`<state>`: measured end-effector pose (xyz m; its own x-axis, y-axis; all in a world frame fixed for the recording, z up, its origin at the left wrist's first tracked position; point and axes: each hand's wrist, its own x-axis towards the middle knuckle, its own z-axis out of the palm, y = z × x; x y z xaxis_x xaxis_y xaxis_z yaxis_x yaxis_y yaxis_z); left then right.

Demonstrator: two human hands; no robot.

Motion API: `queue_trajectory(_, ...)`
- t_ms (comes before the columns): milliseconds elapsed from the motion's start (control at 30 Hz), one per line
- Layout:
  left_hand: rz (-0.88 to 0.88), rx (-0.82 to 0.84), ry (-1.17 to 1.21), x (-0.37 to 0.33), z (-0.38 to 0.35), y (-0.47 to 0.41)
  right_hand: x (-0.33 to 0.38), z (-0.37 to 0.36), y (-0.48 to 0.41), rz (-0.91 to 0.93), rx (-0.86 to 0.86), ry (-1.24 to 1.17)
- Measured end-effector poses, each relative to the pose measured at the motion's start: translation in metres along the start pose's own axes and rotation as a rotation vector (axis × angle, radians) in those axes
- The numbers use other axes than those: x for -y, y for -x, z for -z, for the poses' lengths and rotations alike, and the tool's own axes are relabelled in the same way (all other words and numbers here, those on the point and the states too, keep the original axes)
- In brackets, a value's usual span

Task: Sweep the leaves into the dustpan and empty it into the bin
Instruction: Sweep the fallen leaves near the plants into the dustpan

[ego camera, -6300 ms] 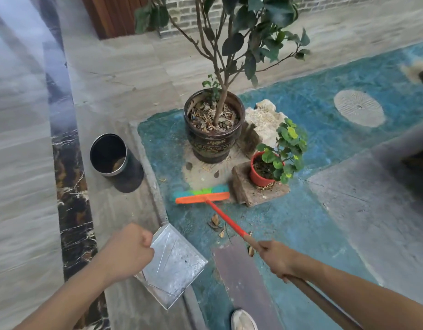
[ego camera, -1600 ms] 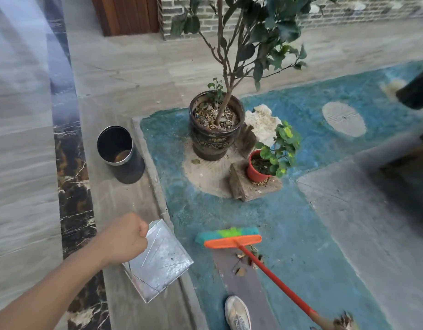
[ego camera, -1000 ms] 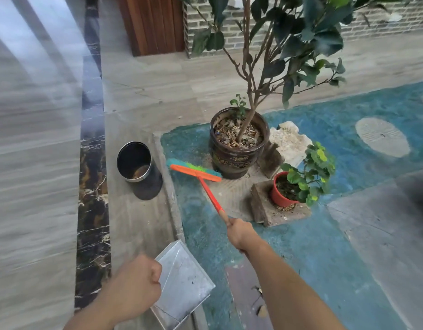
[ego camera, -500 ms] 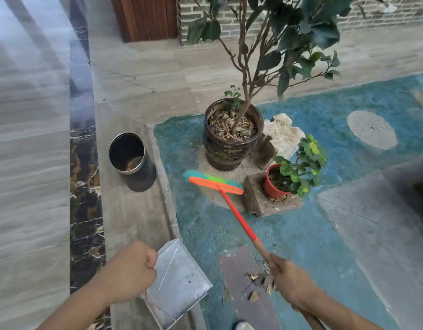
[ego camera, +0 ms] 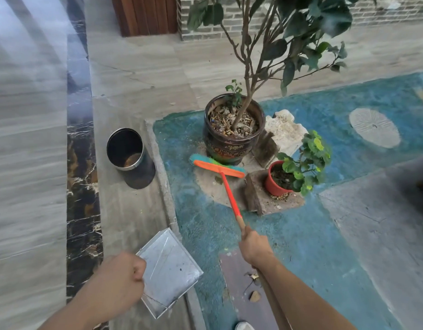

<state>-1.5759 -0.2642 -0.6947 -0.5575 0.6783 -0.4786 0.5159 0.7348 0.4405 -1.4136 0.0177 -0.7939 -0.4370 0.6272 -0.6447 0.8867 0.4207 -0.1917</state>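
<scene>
The right hand (ego camera: 254,247) grips the broom (ego camera: 226,184) by its handle, the head resting against the large dark pot (ego camera: 232,144). The left hand (ego camera: 120,279) clenches the metal dustpan (ego camera: 169,270) just above the curb. A few leaves (ego camera: 253,285) lie beneath the right forearm; the bin (ego camera: 128,154) stands upright, well apart to the left.

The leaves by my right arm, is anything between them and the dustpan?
Nothing visible stands between the leaves on the floor and the dustpan held in the left hand; only bare floor.
</scene>
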Motion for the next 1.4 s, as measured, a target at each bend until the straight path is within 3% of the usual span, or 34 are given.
queue_trajectory(233,0.01,-0.014,-0.011,0.01,-0.002,0.001,-0.034,-0.018,0.006,0.03,-0.034,0.01)
queue_trajectory(467,0.13,0.036,-0.039,0.01,-0.013,0.0,-0.023,-0.015,-0.022,-0.086,-0.014,-0.069)
queue_trajectory(767,0.013,-0.015,0.044,0.001,-0.005,-0.015,0.007,0.036,-0.019,-0.313,0.199,-0.845)
queue_trajectory(967,-0.034,0.005,0.012,-0.001,-0.004,-0.021,0.008,0.053,0.016,-0.319,0.3,-1.054)
queue_trajectory(1167,-0.057,-0.037,0.07,-0.017,0.013,-0.027,-0.017,0.073,0.076,-0.131,0.293,-0.853)
queue_trajectory(1333,-0.078,-0.059,0.085,-0.03,0.018,-0.032,-0.005,0.071,0.051,0.216,0.108,-0.159)
queue_trajectory(1400,-0.079,-0.06,0.08,-0.033,0.016,-0.033,0.001,0.064,0.017,0.24,0.1,-0.024)
